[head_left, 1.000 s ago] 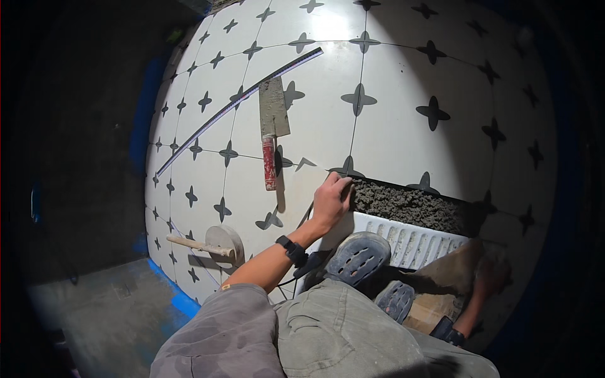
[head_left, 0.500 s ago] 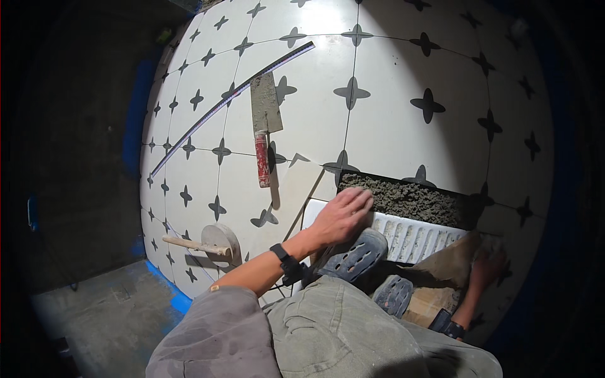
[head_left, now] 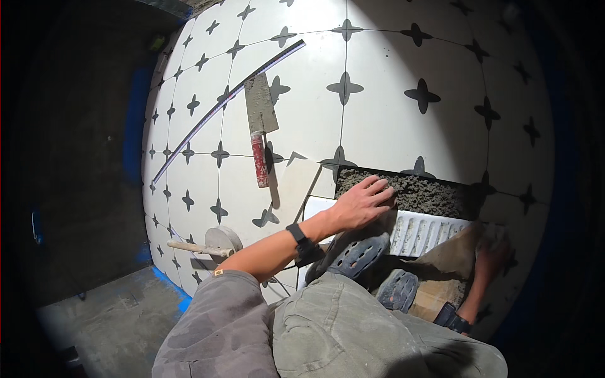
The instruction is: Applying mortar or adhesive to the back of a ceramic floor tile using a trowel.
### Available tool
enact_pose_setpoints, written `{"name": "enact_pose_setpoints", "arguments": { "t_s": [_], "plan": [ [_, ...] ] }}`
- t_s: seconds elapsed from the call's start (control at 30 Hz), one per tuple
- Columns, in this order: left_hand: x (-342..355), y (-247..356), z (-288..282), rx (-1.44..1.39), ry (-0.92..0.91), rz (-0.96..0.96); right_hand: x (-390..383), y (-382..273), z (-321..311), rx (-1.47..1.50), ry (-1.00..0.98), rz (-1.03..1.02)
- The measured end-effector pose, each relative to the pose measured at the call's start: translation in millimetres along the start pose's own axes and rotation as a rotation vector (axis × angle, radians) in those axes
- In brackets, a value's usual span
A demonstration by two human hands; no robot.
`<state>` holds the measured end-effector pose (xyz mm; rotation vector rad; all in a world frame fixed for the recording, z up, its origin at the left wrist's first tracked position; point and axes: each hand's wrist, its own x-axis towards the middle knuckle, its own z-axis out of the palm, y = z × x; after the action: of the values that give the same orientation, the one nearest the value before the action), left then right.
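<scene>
Grey, coarse mortar bed [head_left: 409, 192] lies under the left hand [head_left: 360, 205], fingers spread flat (holding nothing); right hand [head_left: 491, 263] is too shadowed to tell.

tiling jobsite | patterned floor tiles [head_left: 391, 75] | mortar bed [head_left: 422, 192] | trowel [head_left: 259, 126]

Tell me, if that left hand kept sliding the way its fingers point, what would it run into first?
The left hand points right, fingertips at the edge of the grey mortar bed. Going on, it would likely press straight into that mortar; how close it already is to touching is hard to judge.
</scene>
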<state>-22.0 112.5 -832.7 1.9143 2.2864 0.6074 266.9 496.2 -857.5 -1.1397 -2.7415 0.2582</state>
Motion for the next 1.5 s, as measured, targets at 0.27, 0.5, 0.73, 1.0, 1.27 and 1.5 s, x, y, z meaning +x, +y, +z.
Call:
{"name": "enact_pose_setpoints", "arguments": {
  "t_s": [0.27, 0.5, 0.73, 1.0, 1.27, 1.5],
  "plan": [
    [-12.0, -11.8, -7.8, -0.003, 0.057, -0.149, 16.3, -135.2, -61.8, 0.172, 0.186, -0.319],
    [-2.2, -1.8, 14.0, -0.064, 0.287, -0.482, 3.9, -254.9, 25.9, 0.399, -0.149, -0.734],
    [12.4, 12.7, 4.8, -0.116, 0.28, -0.338, 2.1, -249.5, 26.7, 0.366, -0.123, -0.908],
    [62.6, 16.9, 20.3, -0.126, 0.171, -0.154, 40.0, -160.4, 20.9, 0.177, -0.025, -0.859],
    [90.4, 27.0, 37.6, -0.145, 0.087, -0.022, 31.9, -157.4, 12.4, 0.235, 0.009, -0.771],
    [103.5, 32.7, 47.8, -0.093, -0.023, 0.115, 36.3, -152.2, 28.2, 0.239, 0.074, -0.781]
  ]
}}
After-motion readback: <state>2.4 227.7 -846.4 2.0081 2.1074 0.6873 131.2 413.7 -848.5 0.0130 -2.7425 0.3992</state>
